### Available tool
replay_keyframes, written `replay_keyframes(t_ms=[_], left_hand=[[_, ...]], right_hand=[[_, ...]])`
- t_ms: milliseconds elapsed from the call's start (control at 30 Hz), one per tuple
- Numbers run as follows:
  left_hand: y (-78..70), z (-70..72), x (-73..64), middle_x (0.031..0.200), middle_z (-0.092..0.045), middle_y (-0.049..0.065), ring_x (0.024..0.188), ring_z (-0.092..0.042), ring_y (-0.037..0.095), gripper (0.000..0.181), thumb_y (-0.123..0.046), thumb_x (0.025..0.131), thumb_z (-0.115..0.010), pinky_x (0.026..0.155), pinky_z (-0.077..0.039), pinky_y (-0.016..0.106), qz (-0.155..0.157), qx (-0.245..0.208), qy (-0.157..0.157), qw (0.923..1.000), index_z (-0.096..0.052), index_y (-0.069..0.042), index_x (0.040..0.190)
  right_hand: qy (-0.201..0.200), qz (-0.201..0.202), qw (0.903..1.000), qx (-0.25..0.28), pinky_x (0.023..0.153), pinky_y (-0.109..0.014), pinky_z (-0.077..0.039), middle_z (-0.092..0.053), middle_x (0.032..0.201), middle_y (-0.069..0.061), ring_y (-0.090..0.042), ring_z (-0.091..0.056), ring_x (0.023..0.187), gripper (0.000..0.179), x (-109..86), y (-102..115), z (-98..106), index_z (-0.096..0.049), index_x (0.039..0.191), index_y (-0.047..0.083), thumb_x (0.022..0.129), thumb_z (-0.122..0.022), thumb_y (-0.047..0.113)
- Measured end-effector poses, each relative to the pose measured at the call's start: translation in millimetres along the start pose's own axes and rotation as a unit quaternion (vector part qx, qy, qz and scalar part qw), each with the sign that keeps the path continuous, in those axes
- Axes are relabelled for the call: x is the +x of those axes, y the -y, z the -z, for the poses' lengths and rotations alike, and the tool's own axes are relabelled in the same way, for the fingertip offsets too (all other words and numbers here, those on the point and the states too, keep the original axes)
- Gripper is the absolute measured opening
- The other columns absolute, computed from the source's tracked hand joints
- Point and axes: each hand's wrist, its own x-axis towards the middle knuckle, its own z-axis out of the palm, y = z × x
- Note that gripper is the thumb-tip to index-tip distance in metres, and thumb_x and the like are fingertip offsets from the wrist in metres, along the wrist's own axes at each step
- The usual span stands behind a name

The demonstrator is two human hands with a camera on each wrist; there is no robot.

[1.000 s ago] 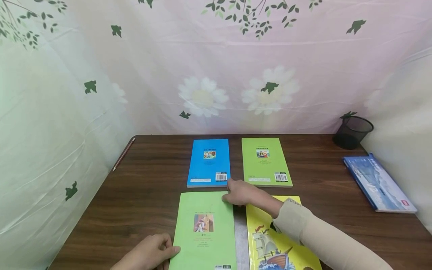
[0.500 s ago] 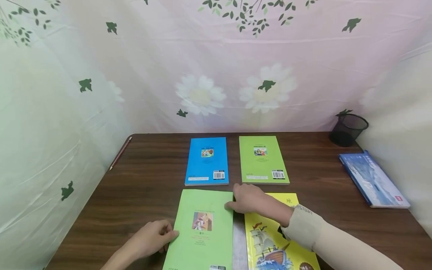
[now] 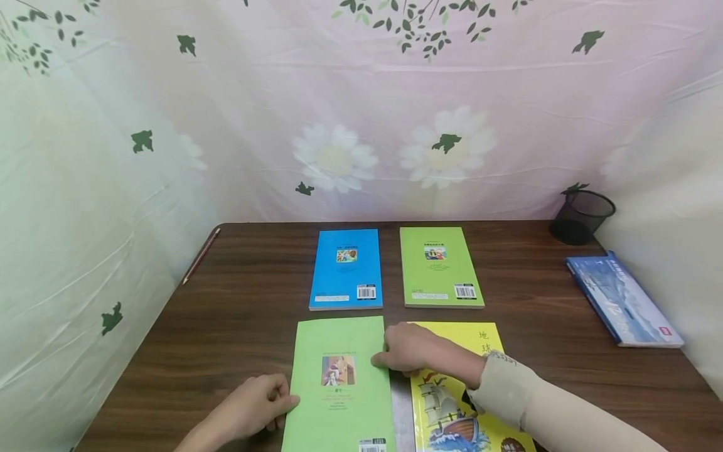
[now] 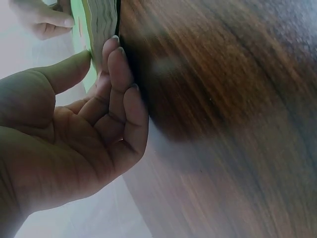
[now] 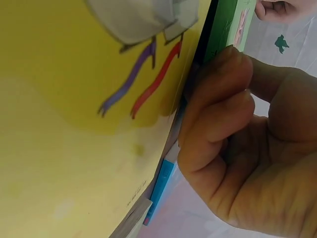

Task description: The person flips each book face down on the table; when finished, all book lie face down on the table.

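Observation:
A light green book [image 3: 340,414] with a small picture on its cover lies at the front middle of the table. My left hand [image 3: 257,405] pinches its left edge, thumb on the cover; in the left wrist view the curled fingers [image 4: 119,74] meet the page edges. On the opposite edge, my right hand [image 3: 409,347] grips the same book with the thumb on its cover. That hand also overlaps the upper left corner of a yellow book [image 3: 452,333] printed with a sailing ship. The right sleeve hides part of the yellow cover.
Behind these lie a blue book [image 3: 346,282] and another green book [image 3: 440,282], side by side. Farther right is a blue-white book [image 3: 627,304], with a black mesh pen holder [image 3: 582,216] behind it. A pencil [image 3: 201,256] lies along the table's left edge.
My right hand has slid from the green book's top right corner down its right edge. The book tilted slightly, then came back straighter. My left hand stays at the left edge.

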Motion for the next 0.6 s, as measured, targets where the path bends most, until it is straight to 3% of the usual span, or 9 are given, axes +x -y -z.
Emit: replay_keyframes(t_ms=[300,600], left_hand=[[-3.9,-0.9,2.5,0.067,-0.063,0.001,0.060,-0.059,0.018,0.030,-0.036,0.097,-0.065,0.054,-0.042,0.030,0.006,0.004,-0.016,0.9998,-0.056,-0.012,0.082],[-4.7,-0.7,3.7,0.067,-0.062,0.001,0.060,-0.059,0.018,0.028,-0.033,0.097,-0.066,0.054,-0.045,0.031,-0.009,0.012,-0.019,0.9997,-0.055,-0.012,0.082]], right_hand=[[0.027,-0.001,0.9995,0.019,0.040,-0.022,-0.036,-0.053,0.041,0.002,-0.010,-0.051,0.036,0.047,-3.0,-0.9,-1.9,-0.061,0.054,0.012,0.094,-0.067,0.037],[0.037,0.007,0.9986,0.036,0.041,-0.025,-0.034,-0.052,0.041,0.002,-0.012,-0.047,0.036,0.049,-5.8,-3.3,-2.8,-0.058,0.052,0.012,0.094,-0.066,0.034]])
